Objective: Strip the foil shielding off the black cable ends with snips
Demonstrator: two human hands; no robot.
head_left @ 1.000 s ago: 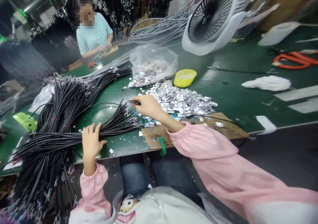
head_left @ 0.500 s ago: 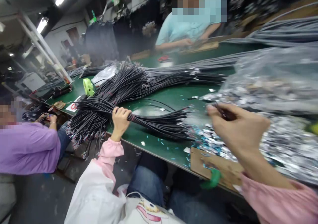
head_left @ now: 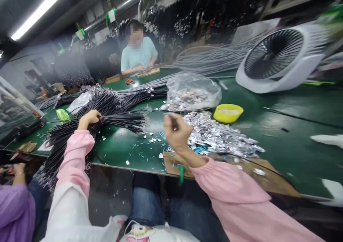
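My left hand (head_left: 89, 119) is closed around a tied bundle of black cables (head_left: 120, 121). The cables' stripped ends fan out to the right above the green table. My right hand (head_left: 177, 132) is raised in front of the pile of small silvery pieces (head_left: 214, 131), its fingers curled round a small dark brown object (head_left: 174, 123) whose kind I cannot make out. More black cables (head_left: 63, 134) lie crossed under and left of my left hand, some hanging over the table's edge.
A cardboard sheet (head_left: 268, 170) with green tape lies along the front edge. Behind the silvery pile are a clear plastic bag (head_left: 193, 92) and a yellow dish (head_left: 228, 113). A white fan (head_left: 278, 59) stands at right. Two co-workers sit nearby, one across (head_left: 139, 58), one left (head_left: 16, 206).
The view has swung right and widened, bringing in the white fan and yellow dish. My left hand keeps its hold on the cable bundle; my right hand stays closed.
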